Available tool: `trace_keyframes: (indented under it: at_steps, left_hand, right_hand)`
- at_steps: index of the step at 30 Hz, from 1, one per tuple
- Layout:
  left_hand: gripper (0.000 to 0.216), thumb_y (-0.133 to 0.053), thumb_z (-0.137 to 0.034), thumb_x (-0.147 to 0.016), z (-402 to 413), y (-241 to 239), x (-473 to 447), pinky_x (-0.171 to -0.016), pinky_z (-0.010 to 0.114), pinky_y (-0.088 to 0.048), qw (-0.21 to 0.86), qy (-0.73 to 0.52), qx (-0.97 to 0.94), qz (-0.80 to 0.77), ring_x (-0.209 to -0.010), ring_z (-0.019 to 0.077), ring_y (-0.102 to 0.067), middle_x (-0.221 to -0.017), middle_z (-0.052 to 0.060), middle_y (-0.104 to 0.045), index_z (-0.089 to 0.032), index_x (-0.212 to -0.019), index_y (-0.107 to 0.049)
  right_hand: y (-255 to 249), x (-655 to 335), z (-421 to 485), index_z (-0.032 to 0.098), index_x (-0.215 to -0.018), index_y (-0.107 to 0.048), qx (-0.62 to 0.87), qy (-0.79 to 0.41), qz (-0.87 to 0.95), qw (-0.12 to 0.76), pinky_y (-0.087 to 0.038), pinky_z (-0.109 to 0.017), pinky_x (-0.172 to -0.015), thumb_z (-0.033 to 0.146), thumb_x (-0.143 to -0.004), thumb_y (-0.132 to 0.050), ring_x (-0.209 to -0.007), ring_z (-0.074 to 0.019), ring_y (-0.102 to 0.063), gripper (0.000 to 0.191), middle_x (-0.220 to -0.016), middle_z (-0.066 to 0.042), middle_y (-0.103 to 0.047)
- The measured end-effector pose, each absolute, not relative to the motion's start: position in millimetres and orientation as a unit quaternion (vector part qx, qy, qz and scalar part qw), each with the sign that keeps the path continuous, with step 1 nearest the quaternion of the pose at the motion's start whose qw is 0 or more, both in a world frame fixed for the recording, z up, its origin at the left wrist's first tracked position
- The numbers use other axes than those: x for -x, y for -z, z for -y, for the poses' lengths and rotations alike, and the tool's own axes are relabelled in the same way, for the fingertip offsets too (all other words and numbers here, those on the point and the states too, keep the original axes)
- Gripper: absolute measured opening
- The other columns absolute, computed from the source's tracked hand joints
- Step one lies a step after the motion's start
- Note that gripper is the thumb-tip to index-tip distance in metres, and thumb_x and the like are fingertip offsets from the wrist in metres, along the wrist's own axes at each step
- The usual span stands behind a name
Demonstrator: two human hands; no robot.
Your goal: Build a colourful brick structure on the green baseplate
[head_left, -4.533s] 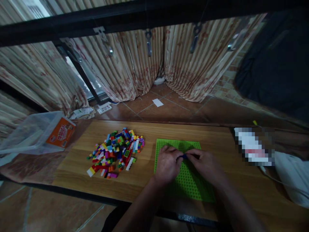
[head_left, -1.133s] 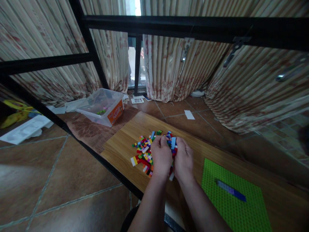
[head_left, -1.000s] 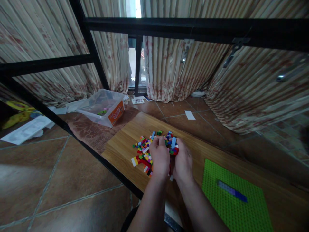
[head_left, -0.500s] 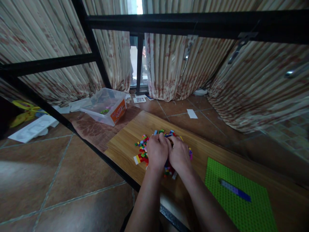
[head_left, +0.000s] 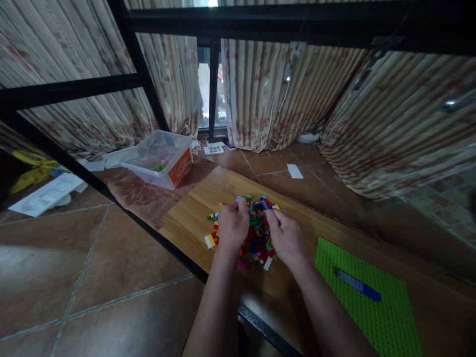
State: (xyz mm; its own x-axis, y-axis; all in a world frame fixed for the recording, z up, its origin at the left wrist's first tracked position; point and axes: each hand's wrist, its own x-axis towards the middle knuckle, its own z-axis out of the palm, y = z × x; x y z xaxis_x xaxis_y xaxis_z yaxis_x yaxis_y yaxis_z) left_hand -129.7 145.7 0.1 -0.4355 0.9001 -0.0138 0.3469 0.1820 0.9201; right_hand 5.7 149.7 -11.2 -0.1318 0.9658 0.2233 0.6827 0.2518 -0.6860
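A heap of small coloured toy bricks (head_left: 256,238) lies on the wooden tabletop (head_left: 197,208). At the heap's left side is my left hand (head_left: 233,225), its fingers curled closed; whatever they hold is hidden. My right hand (head_left: 286,233) is over the right side, thumb and fingers pinched together, with blue bricks close to the fingertips. I cannot make out what is in the pinch. To the right, a green studded baseplate (head_left: 364,292) carries a narrow row of grey, purple and blue bricks (head_left: 359,285).
A clear plastic box (head_left: 156,158) with an orange label and some green pieces inside stands beyond the table's left end. A black metal rail (head_left: 156,240) runs along the near table edge. White packaging (head_left: 46,196) and a paper sheet (head_left: 295,171) lie on the tiled floor.
My hands, together over the heap before, have moved apart, left hand slightly left and right hand slightly right. More of the heap's middle shows between them. The view has tilted slightly down.
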Motion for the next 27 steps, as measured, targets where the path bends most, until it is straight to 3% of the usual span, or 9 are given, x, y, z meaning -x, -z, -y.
trace_keyframes:
  at_steps: [5,10,15,20,27]
  left_hand:
    - [0.044,-0.050,-0.043,-0.089,-145.2,-2.3,131.6,-0.058,0.028,-0.030,0.264,-0.437,-0.437,-0.741,-0.055,0.0183,-0.053,-0.050,0.003,-0.054,-0.019,-0.058,-0.070]
    - [0.043,-0.048,-0.044,-0.088,-146.7,0.5,141.9,-0.056,0.027,-0.031,0.271,-0.459,-0.400,-0.746,-0.052,0.0181,-0.053,-0.043,0.000,-0.046,-0.018,-0.064,-0.073]
    - [0.043,-0.049,-0.046,-0.085,-150.1,8.0,152.2,-0.053,0.025,-0.036,0.303,-0.554,-0.331,-0.701,-0.055,0.0158,-0.055,-0.059,0.003,-0.062,-0.014,-0.069,-0.073]
    - [0.040,-0.053,-0.046,-0.081,-150.5,10.6,154.8,-0.051,0.023,-0.037,0.346,-0.576,-0.299,-0.678,-0.054,0.0137,-0.052,-0.060,0.003,-0.061,-0.013,-0.070,-0.071]
    - [0.034,-0.055,-0.042,-0.078,-149.5,9.7,156.4,-0.050,0.022,-0.033,0.349,-0.552,-0.337,-0.678,-0.051,0.0109,-0.046,-0.053,-0.001,-0.052,-0.014,-0.061,-0.064]
  right_hand:
    - [10.2,-24.5,-150.3,0.021,-0.084,-0.072,0.589,-0.228,0.674,0.383,-0.043,-0.030,-0.071,0.047,-0.094,-0.043,-0.080,-0.0208,-0.065,0.040,-0.086,-0.006,-0.072]
    - [13.0,-39.1,-138.8,0.021,-0.090,-0.073,0.594,-0.251,0.635,0.425,-0.047,-0.032,-0.073,0.043,-0.089,-0.054,-0.079,-0.0212,-0.066,0.030,-0.087,-0.005,-0.074]
    - [13.0,-18.5,-113.7,0.023,-0.104,-0.071,0.525,-0.252,0.739,0.339,-0.049,-0.036,-0.085,0.035,-0.087,-0.060,-0.094,-0.0224,-0.065,0.024,-0.105,-0.006,-0.071]
    - [18.4,9.9,-108.2,0.022,-0.112,-0.069,0.515,-0.143,0.813,0.231,-0.049,-0.044,-0.089,0.036,-0.080,-0.069,-0.103,-0.0297,-0.059,0.035,-0.111,-0.010,-0.066]
    - [32.1,15.3,-112.3,0.023,-0.104,-0.070,0.499,-0.148,0.811,0.268,-0.049,-0.042,-0.087,0.029,-0.082,-0.068,-0.100,-0.0273,-0.057,0.023,-0.106,-0.008,-0.065]
